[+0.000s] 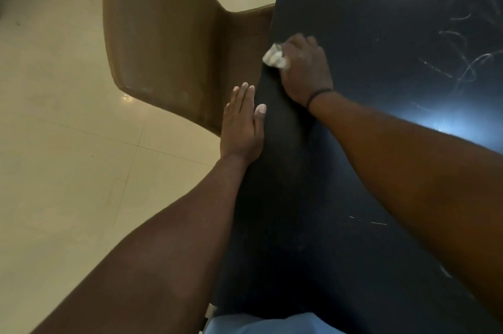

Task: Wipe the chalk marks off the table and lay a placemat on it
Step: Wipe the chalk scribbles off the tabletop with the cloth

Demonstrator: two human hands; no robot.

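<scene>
Table (367,20): black, chalk-scribbled (462,61).

A brown, curved-back upholstered chair (163,42) is seen at the far left, set on a glossy cream tiled floor (62,148).

Right hand (304,72) covers most of the white wad (275,57); fingers under it hidden. Surface (367,20) cut off at top, right and bottom edges. Chair (163,42) top cropped, seat hidden under surface. Chalk marks (462,61) faint, blurred.
</scene>
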